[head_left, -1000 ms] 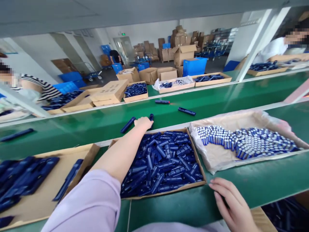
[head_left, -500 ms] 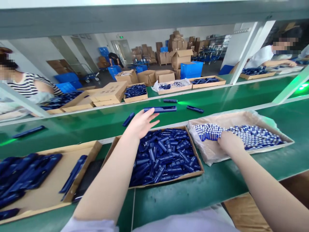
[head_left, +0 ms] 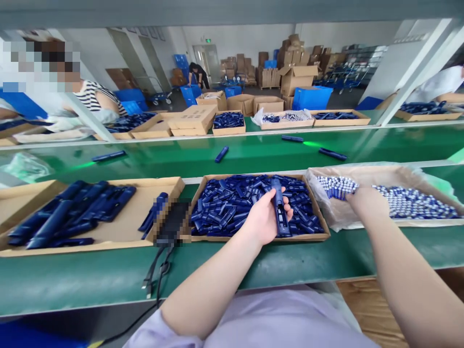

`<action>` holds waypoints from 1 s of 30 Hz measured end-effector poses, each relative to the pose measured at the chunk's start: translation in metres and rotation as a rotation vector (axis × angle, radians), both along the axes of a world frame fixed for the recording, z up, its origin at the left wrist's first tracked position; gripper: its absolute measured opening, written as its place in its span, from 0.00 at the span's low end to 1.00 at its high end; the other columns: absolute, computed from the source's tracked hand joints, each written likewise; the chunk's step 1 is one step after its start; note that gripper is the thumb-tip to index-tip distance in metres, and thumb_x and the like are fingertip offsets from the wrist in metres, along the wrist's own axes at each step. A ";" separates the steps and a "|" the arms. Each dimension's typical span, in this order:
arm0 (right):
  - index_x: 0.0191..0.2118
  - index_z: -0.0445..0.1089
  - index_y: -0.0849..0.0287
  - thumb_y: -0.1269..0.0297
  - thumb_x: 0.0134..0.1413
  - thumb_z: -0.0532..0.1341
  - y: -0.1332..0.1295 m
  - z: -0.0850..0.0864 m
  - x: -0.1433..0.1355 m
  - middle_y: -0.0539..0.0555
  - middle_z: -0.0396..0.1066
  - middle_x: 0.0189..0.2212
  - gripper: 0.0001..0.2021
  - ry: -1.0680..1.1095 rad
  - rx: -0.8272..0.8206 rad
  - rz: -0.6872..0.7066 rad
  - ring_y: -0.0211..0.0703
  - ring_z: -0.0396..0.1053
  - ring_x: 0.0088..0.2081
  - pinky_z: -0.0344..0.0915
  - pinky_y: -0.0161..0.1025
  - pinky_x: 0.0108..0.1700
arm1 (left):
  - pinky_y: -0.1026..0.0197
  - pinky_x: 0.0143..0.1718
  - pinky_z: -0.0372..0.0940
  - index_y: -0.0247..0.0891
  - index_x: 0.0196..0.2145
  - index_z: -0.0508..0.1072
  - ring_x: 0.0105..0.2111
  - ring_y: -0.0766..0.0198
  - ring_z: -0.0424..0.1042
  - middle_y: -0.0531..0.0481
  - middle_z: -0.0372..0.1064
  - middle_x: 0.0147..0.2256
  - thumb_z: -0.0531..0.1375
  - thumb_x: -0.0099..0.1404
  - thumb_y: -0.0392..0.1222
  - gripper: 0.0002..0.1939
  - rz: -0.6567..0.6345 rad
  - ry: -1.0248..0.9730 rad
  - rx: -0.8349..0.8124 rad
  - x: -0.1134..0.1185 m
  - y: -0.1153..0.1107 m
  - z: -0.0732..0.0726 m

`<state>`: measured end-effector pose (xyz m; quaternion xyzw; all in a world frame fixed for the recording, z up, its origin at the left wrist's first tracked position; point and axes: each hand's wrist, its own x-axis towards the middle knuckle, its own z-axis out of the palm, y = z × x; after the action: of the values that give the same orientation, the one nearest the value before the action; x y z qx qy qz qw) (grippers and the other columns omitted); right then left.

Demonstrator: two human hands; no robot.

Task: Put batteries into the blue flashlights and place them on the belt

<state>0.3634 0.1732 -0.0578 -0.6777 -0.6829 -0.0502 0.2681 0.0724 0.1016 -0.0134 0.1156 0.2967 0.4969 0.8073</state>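
Note:
My left hand grips a long dark blue plastic housing, holding it lengthwise over the middle cardboard tray, which is full of small blue parts. My right hand reaches into the paper-lined tray on the right, resting on rows of blue-and-silver batteries; its fingers are buried among them, so whether it grips any is hidden.
A left cardboard tray holds long blue housings. A black cable lies on the green bench. More housings ride the green conveyor behind. Other people work across the line, with stacked boxes beyond.
My left hand has drawn back from the conveyor with a blue housing in it, now over the middle tray. My right hand stays in the battery tray. The view has shifted left.

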 end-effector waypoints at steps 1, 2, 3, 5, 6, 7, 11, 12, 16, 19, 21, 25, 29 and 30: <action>0.31 0.74 0.66 0.58 0.58 0.57 -0.014 0.006 -0.010 0.63 0.71 0.23 0.16 0.015 -0.007 -0.027 0.49 0.70 0.25 0.63 0.44 0.29 | 0.62 0.32 0.70 0.34 0.46 0.71 0.25 0.69 0.68 0.50 0.66 0.30 0.56 0.68 0.42 0.12 0.002 -0.011 -0.028 0.000 -0.002 -0.005; 0.34 0.74 0.64 0.58 0.57 0.58 -0.031 0.012 -0.024 0.60 0.72 0.24 0.14 0.039 -0.016 -0.026 0.47 0.71 0.25 0.64 0.42 0.28 | 0.59 0.36 0.71 0.33 0.45 0.71 0.27 0.68 0.69 0.49 0.66 0.30 0.56 0.68 0.41 0.12 0.000 -0.024 -0.050 0.001 -0.004 -0.009; 0.39 0.74 0.61 0.57 0.57 0.59 -0.050 0.018 -0.040 0.56 0.74 0.28 0.12 0.061 -0.015 -0.001 0.44 0.71 0.26 0.65 0.39 0.29 | 0.57 0.39 0.72 0.33 0.44 0.71 0.29 0.66 0.71 0.48 0.67 0.31 0.56 0.68 0.41 0.11 -0.004 -0.037 -0.065 0.001 -0.005 -0.013; 0.44 0.73 0.56 0.57 0.60 0.59 -0.087 0.027 -0.076 0.51 0.76 0.32 0.11 0.171 0.025 0.286 0.39 0.71 0.27 0.67 0.36 0.30 | 0.54 0.41 0.72 0.33 0.44 0.71 0.34 0.62 0.74 0.48 0.68 0.32 0.56 0.68 0.41 0.11 -0.013 -0.051 -0.075 0.001 -0.007 -0.020; 0.44 0.72 0.55 0.59 0.61 0.59 -0.102 0.030 -0.094 0.51 0.76 0.35 0.10 0.174 0.065 0.411 0.38 0.72 0.29 0.68 0.35 0.32 | 0.55 0.40 0.71 0.34 0.44 0.71 0.35 0.61 0.74 0.47 0.69 0.32 0.57 0.68 0.42 0.11 -0.021 -0.055 -0.069 0.001 -0.008 -0.023; 0.45 0.72 0.55 0.63 0.63 0.58 -0.114 0.032 -0.110 0.51 0.76 0.38 0.09 0.151 0.112 0.518 0.38 0.73 0.34 0.69 0.36 0.37 | 0.56 0.39 0.71 0.35 0.44 0.72 0.36 0.60 0.75 0.47 0.70 0.33 0.57 0.67 0.43 0.11 -0.030 -0.056 -0.055 0.001 -0.009 -0.026; 0.44 0.74 0.57 0.70 0.62 0.59 -0.124 0.029 -0.145 0.54 0.76 0.41 0.08 0.014 0.252 0.671 0.44 0.72 0.44 0.69 0.44 0.49 | 0.60 0.35 0.69 0.37 0.46 0.72 0.36 0.60 0.75 0.48 0.71 0.33 0.59 0.66 0.45 0.13 -0.060 -0.068 0.000 0.000 -0.014 -0.030; 0.45 0.74 0.56 0.70 0.61 0.59 -0.122 0.027 -0.148 0.54 0.76 0.41 0.09 -0.012 0.266 0.668 0.44 0.71 0.44 0.68 0.45 0.49 | 0.60 0.35 0.69 0.37 0.46 0.72 0.35 0.60 0.75 0.47 0.71 0.33 0.59 0.66 0.45 0.14 -0.061 -0.068 0.000 0.000 -0.015 -0.030; 0.48 0.74 0.56 0.72 0.62 0.59 -0.118 0.023 -0.149 0.53 0.76 0.42 0.12 -0.099 0.340 0.642 0.44 0.70 0.44 0.68 0.45 0.50 | 0.60 0.35 0.69 0.37 0.46 0.73 0.33 0.61 0.74 0.47 0.71 0.33 0.60 0.65 0.45 0.14 -0.046 -0.075 -0.024 -0.001 -0.016 -0.031; 0.50 0.74 0.58 0.73 0.63 0.57 -0.124 0.023 -0.149 0.53 0.76 0.43 0.13 -0.142 0.339 0.668 0.45 0.70 0.44 0.69 0.44 0.49 | 0.63 0.31 0.68 0.36 0.45 0.73 0.32 0.63 0.74 0.47 0.71 0.33 0.58 0.67 0.45 0.12 -0.039 -0.088 -0.043 -0.002 -0.015 -0.032; 0.51 0.73 0.60 0.72 0.64 0.56 -0.128 0.023 -0.148 0.55 0.75 0.45 0.14 -0.123 0.305 0.695 0.45 0.69 0.45 0.69 0.45 0.49 | 0.63 0.28 0.67 0.36 0.45 0.72 0.31 0.63 0.74 0.47 0.71 0.33 0.56 0.69 0.45 0.13 -0.053 -0.100 -0.027 -0.001 -0.015 -0.033; 0.48 0.74 0.58 0.69 0.64 0.58 -0.131 0.020 -0.146 0.54 0.75 0.46 0.11 0.053 0.190 0.666 0.44 0.69 0.44 0.69 0.45 0.48 | 0.64 0.31 0.68 0.35 0.44 0.72 0.33 0.64 0.74 0.47 0.70 0.33 0.56 0.69 0.43 0.11 -0.026 -0.099 -0.019 0.001 -0.016 -0.031; 0.39 0.74 0.56 0.67 0.60 0.62 -0.132 0.019 -0.148 0.50 0.76 0.39 0.04 0.202 0.169 0.601 0.42 0.69 0.42 0.69 0.42 0.46 | 0.64 0.32 0.69 0.35 0.44 0.72 0.35 0.63 0.74 0.48 0.69 0.33 0.56 0.69 0.42 0.10 -0.001 -0.082 -0.035 0.003 -0.018 -0.028; 0.38 0.74 0.56 0.68 0.60 0.62 -0.132 0.020 -0.149 0.50 0.76 0.38 0.03 0.205 0.174 0.605 0.42 0.69 0.42 0.69 0.42 0.45 | 0.63 0.33 0.69 0.36 0.44 0.72 0.34 0.63 0.74 0.48 0.69 0.33 0.56 0.69 0.42 0.10 -0.004 -0.084 -0.038 0.003 -0.019 -0.028</action>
<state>0.2142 0.0410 -0.0379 -0.4203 -0.8157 0.0417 0.3952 0.0755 0.0827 -0.0416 0.0797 0.2717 0.4937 0.8222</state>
